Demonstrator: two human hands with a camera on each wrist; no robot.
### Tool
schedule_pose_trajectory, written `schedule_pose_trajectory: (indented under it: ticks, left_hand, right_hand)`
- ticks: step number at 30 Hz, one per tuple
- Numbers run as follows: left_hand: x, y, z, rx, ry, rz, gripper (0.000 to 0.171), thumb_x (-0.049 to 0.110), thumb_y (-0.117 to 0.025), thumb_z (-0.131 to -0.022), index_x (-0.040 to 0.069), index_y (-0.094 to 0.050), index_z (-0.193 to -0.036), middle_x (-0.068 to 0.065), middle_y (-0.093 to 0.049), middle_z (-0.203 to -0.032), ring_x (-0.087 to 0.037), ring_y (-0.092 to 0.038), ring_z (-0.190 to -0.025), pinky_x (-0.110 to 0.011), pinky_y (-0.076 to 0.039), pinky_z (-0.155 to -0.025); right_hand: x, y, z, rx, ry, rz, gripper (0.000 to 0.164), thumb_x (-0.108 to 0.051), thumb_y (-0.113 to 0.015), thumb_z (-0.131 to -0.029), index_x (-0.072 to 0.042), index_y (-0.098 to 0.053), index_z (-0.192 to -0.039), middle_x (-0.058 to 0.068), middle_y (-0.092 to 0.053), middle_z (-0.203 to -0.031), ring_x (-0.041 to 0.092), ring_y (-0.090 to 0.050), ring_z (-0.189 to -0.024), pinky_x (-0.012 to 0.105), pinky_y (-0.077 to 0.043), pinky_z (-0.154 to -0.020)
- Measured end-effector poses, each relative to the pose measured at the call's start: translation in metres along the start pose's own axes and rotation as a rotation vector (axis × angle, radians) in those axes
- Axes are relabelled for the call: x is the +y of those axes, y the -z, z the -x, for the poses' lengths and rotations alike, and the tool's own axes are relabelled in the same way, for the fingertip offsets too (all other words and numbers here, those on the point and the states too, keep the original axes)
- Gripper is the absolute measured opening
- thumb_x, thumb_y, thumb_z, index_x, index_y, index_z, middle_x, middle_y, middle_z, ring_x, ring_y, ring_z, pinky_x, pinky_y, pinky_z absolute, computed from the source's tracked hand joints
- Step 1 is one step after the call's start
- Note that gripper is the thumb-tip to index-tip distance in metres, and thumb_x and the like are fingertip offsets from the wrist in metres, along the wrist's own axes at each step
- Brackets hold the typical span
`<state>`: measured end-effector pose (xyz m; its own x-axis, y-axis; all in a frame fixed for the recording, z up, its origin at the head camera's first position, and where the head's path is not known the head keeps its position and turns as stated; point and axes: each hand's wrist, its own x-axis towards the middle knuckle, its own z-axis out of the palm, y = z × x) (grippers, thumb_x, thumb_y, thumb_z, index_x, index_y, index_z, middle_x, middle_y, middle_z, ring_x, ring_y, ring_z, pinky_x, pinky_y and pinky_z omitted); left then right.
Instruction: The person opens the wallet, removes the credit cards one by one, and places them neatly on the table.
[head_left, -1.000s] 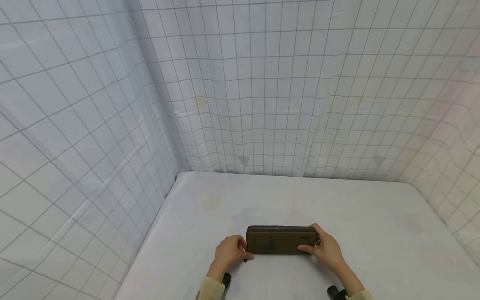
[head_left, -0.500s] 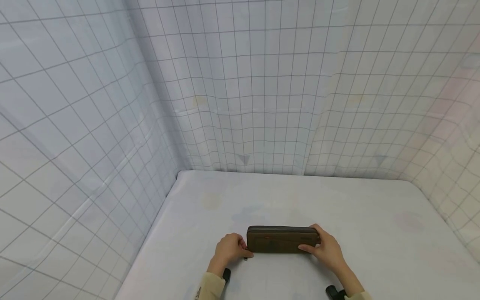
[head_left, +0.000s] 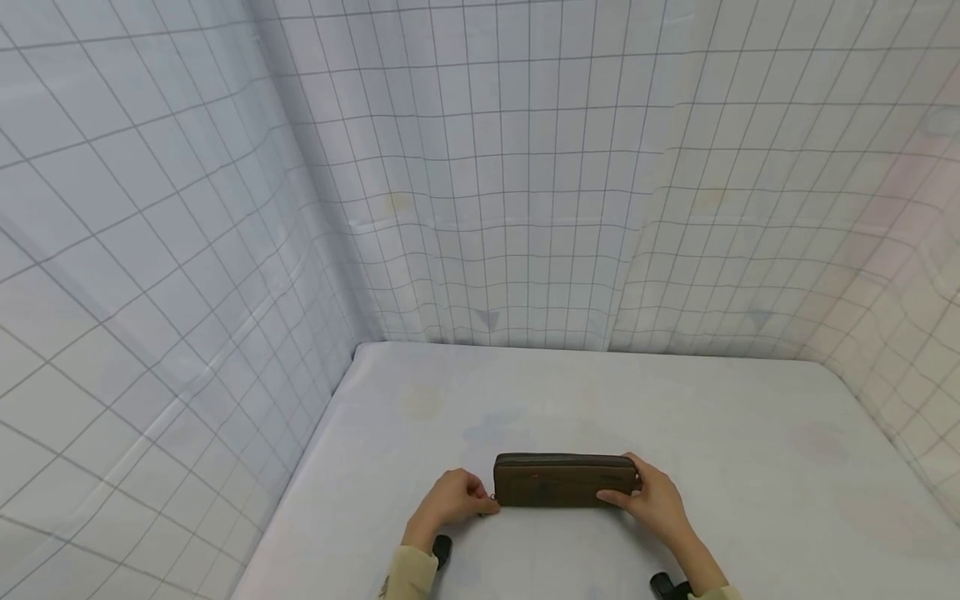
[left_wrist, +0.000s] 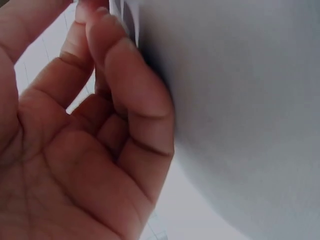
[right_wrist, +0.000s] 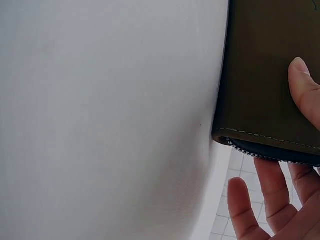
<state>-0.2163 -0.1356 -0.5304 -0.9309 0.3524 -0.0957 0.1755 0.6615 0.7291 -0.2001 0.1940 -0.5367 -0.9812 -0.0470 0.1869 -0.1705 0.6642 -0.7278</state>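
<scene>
A long dark brown zip wallet (head_left: 564, 485) stands upright on its long edge on the white table, its zip along the top. At its right end my right hand (head_left: 654, 505) grips it, thumb on the front face and fingers at the end and behind. In the right wrist view, the wallet (right_wrist: 265, 75) shows pale stitching and zip teeth beside the fingertips. My left hand (head_left: 452, 502), just off the left end, pinches a small zip pull with thumb and fingertips, mostly hidden. The left wrist view shows the curled fingers of that left hand (left_wrist: 100, 135) against the table.
The white-covered table (head_left: 675, 417) extends behind and to both sides of the wallet. Grid-patterned white curtains (head_left: 525, 208) enclose it at the back, left and right. A dark wrist device (head_left: 442, 550) sits at each wrist.
My left hand has shifted slightly left, away from the wallet's end, and the small dark tag under its fingers has moved with it. The wallet and my right hand stay nearly in place.
</scene>
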Motion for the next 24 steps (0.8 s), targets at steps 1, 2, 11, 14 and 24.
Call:
schedule_pose_trajectory:
  ticks: [1,2,11,14,24]
  left_hand:
    - [-0.0012,0.0008,-0.0002,-0.006,-0.008,0.01,0.026,0.026,-0.078,-0.078,0.012,-0.062,-0.062,0.008,-0.049,-0.055,-0.008,-0.039,-0.049,-0.024,-0.032,-0.046]
    - [-0.0024,0.0015,-0.0004,-0.011,-0.015,0.013,0.026,0.026,-0.077,-0.079,0.012,-0.062,-0.062,0.009,-0.049,-0.055,-0.007,-0.039,-0.049,-0.024,-0.032,-0.047]
    - [-0.0067,0.0033,-0.0019,-0.01,-0.065,-0.011,0.038,0.028,-0.07,-0.087,0.011,-0.056,-0.055,0.011,-0.039,-0.051,-0.005,-0.034,-0.048,-0.023,-0.029,-0.047]
    - [-0.0073,0.0026,-0.0014,0.002,-0.054,-0.021,0.039,0.029,-0.069,-0.088,0.011,-0.057,-0.056,0.011,-0.04,-0.051,-0.005,-0.034,-0.048,-0.022,-0.029,-0.047]
    - [-0.0077,0.0001,0.0025,0.015,-0.035,0.004,0.04,0.032,-0.063,-0.092,0.01,-0.064,-0.058,0.007,-0.053,-0.052,-0.007,-0.035,-0.046,-0.023,-0.029,-0.046]
  right_hand:
    - [0.0003,-0.0003,0.0001,-0.001,-0.007,0.006,0.049,-0.036,-0.086,-0.064,-0.014,-0.065,-0.102,-0.009,-0.063,-0.08,0.01,-0.057,-0.069,0.03,-0.044,-0.059]
    - [0.0,-0.0005,0.0002,-0.001,-0.014,0.01,0.049,-0.036,-0.086,-0.064,-0.014,-0.065,-0.103,-0.009,-0.063,-0.08,0.01,-0.057,-0.07,0.03,-0.044,-0.059]
    - [-0.0021,-0.0005,0.0014,-0.008,-0.038,0.01,0.046,-0.036,-0.086,-0.065,-0.016,-0.065,-0.101,-0.01,-0.062,-0.079,0.011,-0.055,-0.07,0.03,-0.042,-0.059]
    - [-0.0025,-0.0002,0.0018,-0.01,-0.044,0.011,0.045,-0.036,-0.086,-0.065,-0.016,-0.065,-0.1,-0.01,-0.06,-0.076,0.011,-0.051,-0.067,0.029,-0.04,-0.057]
    - [-0.0035,0.0007,0.0019,-0.003,-0.021,0.026,0.045,-0.037,-0.085,-0.066,-0.017,-0.065,-0.1,-0.011,-0.06,-0.077,0.011,-0.054,-0.069,0.03,-0.042,-0.058]
